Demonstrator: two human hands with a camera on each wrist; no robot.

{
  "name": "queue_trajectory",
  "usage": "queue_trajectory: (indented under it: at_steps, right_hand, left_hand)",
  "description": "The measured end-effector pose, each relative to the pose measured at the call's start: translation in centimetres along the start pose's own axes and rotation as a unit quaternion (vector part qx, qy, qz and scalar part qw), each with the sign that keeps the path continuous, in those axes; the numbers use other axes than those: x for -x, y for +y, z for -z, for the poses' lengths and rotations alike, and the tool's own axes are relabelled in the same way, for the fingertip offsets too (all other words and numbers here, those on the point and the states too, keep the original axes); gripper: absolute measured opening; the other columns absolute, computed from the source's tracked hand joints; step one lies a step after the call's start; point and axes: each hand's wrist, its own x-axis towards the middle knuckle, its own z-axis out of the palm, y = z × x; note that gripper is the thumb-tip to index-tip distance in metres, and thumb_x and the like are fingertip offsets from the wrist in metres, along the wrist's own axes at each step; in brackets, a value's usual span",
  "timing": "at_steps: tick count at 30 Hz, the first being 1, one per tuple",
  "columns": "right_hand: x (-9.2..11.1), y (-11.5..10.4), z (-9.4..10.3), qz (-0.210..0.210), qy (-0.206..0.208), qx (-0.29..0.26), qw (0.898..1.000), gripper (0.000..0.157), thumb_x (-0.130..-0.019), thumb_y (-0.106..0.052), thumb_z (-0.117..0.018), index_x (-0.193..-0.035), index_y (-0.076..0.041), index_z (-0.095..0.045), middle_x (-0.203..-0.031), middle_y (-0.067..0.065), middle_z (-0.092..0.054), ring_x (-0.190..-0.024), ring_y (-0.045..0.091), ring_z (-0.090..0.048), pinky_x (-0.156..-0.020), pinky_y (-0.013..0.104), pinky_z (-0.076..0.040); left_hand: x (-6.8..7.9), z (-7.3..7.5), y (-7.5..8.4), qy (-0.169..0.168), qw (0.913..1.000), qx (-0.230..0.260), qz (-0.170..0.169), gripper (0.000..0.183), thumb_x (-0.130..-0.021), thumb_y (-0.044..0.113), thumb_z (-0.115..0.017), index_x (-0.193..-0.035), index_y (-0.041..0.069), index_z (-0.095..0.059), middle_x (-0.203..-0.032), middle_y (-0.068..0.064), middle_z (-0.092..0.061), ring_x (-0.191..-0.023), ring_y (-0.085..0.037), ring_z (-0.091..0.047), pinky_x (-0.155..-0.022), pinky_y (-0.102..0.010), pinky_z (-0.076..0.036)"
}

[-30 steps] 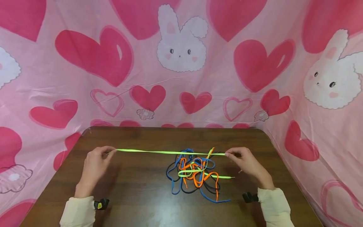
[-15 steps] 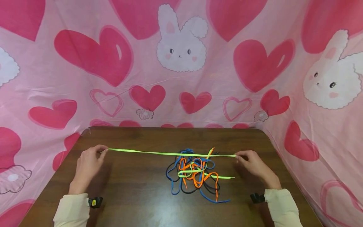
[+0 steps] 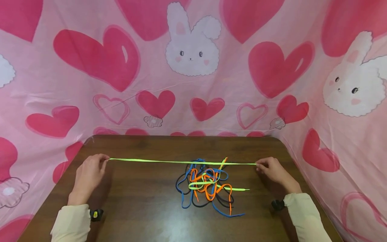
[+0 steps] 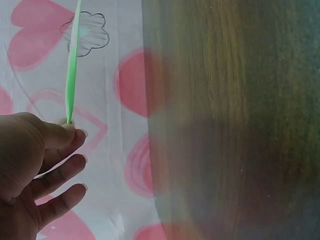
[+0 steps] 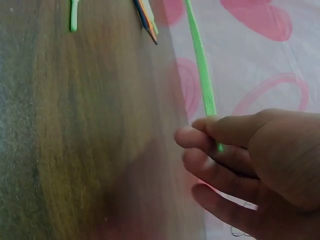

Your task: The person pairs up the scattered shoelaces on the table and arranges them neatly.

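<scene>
A flat neon yellow-green shoelace (image 3: 169,162) runs taut and nearly level between my two hands, above the table. My left hand (image 3: 90,171) pinches one end between thumb and forefinger; in the left wrist view the other fingers (image 4: 65,202) are spread loosely below. At the other end, my right hand (image 3: 276,173) pinches the lace, and its green tip (image 5: 220,147) pokes out below the thumb in the right wrist view. Under the lace's right half lies a tangle of orange (image 3: 211,193), blue (image 3: 186,201), dark and yellow-green laces.
The brown wooden table (image 3: 145,201) carries the lace tangle right of its middle. Pink cloth (image 3: 193,107) printed with hearts and rabbits hangs behind the table and along both sides. Dark wrist cameras sit by both cream sleeves (image 3: 72,222).
My hands have drawn apart, the left one leftward and the right one rightward, so a longer stretch of lace shows between them. The tangle on the table stays as it was.
</scene>
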Motion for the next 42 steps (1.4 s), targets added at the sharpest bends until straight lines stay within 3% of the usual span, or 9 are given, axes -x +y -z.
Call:
queue_trajectory:
  at_steps: [3,7,11,15,19,27,33,38,42]
  right_hand:
    - [-0.3,0.0,0.2,-0.028,0.044,0.033,0.998,0.015,-0.097,-0.011,-0.068,-0.095,0.001,-0.077,-0.077,0.004,-0.073,-0.066,0.012,-0.063,-0.058,0.026,-0.051]
    - [-0.6,0.1,0.5,-0.073,0.121,0.078,0.987,0.024,-0.094,-0.029,-0.073,-0.083,-0.008,-0.079,-0.068,-0.002,-0.068,-0.061,0.013,-0.055,-0.054,0.031,-0.044]
    - [-1.6,0.5,0.4,-0.083,0.151,0.095,0.98,0.029,-0.094,-0.035,-0.074,-0.081,-0.009,-0.078,-0.068,0.001,-0.068,-0.063,0.018,-0.055,-0.055,0.035,-0.044]
    - [-2.6,1.0,0.1,-0.077,0.148,0.093,0.982,0.021,-0.096,-0.024,-0.071,-0.093,-0.006,-0.08,-0.087,0.012,-0.076,-0.078,0.031,-0.068,-0.066,0.048,-0.053]
    - [-3.6,1.2,-0.1,-0.085,0.135,0.092,0.983,0.02,-0.097,-0.018,-0.066,-0.099,-0.004,-0.079,-0.101,0.019,-0.076,-0.095,0.042,-0.07,-0.08,0.061,-0.053]
    - [-5.2,1.5,-0.6,-0.11,0.152,0.104,0.977,0.021,-0.093,-0.024,-0.07,-0.09,-0.007,-0.08,-0.091,0.016,-0.076,-0.081,0.035,-0.069,-0.069,0.056,-0.053]
    - [-5.7,2.0,-1.2,-0.128,0.133,0.108,0.977,0.02,-0.091,-0.025,-0.071,-0.085,-0.007,-0.078,-0.087,0.013,-0.075,-0.079,0.032,-0.069,-0.071,0.056,-0.053]
    - [-6.1,2.5,-1.4,-0.139,0.1,0.11,0.979,0.018,-0.092,-0.02,-0.068,-0.089,-0.005,-0.078,-0.091,0.015,-0.075,-0.082,0.034,-0.069,-0.072,0.057,-0.054]
    - [-6.3,2.6,-1.4,-0.141,0.083,0.104,0.981,0.018,-0.093,-0.019,-0.067,-0.092,-0.004,-0.077,-0.091,0.014,-0.075,-0.081,0.031,-0.068,-0.07,0.055,-0.054]
  left_hand:
    - [-0.5,-0.3,0.0,-0.005,1.0,-0.005,-0.001,0.008,-0.085,-0.001,-0.075,-0.093,-0.002,-0.072,-0.083,-0.023,-0.07,-0.073,-0.041,-0.065,-0.059,-0.059,-0.051]
    - [-1.2,-0.8,-0.1,-0.016,0.9998,-0.008,0.007,0.006,-0.087,0.004,-0.075,-0.091,0.0,-0.073,-0.081,-0.02,-0.071,-0.07,-0.037,-0.065,-0.056,-0.056,-0.05]
    - [-1.7,-1.3,-0.4,-0.02,0.9996,-0.01,0.02,0.006,-0.088,0.007,-0.075,-0.088,0.001,-0.073,-0.08,-0.018,-0.071,-0.069,-0.036,-0.065,-0.055,-0.054,-0.049]
    - [-2.4,-2.0,-0.7,-0.034,0.9991,-0.006,0.026,0.007,-0.09,0.007,-0.073,-0.089,0.0,-0.073,-0.084,-0.021,-0.072,-0.075,-0.041,-0.067,-0.058,-0.058,-0.05]
    - [-3.2,-2.9,-0.9,-0.06,0.9977,-0.001,0.029,0.009,-0.092,0.006,-0.068,-0.092,-0.002,-0.072,-0.09,-0.025,-0.072,-0.08,-0.046,-0.067,-0.063,-0.062,-0.051]
    - [-4.3,-4.1,-1.2,-0.105,0.9917,0.025,0.07,0.015,-0.094,0.01,-0.065,-0.098,-0.003,-0.072,-0.095,-0.025,-0.072,-0.083,-0.043,-0.066,-0.067,-0.061,-0.052]
    - [-4.7,-5.2,-1.9,-0.15,0.9822,0.024,0.111,0.017,-0.095,0.015,-0.065,-0.096,0.0,-0.073,-0.095,-0.023,-0.072,-0.085,-0.043,-0.066,-0.067,-0.06,-0.051]
    - [-5.1,-6.2,-2.5,-0.188,0.9753,0.016,0.115,0.016,-0.095,0.015,-0.064,-0.092,0.002,-0.074,-0.093,-0.021,-0.072,-0.084,-0.041,-0.066,-0.067,-0.06,-0.05]
    - [-5.3,-6.6,-2.6,-0.197,0.9745,0.009,0.108,0.015,-0.095,0.014,-0.065,-0.09,0.004,-0.074,-0.094,-0.021,-0.073,-0.085,-0.043,-0.067,-0.067,-0.062,-0.05]
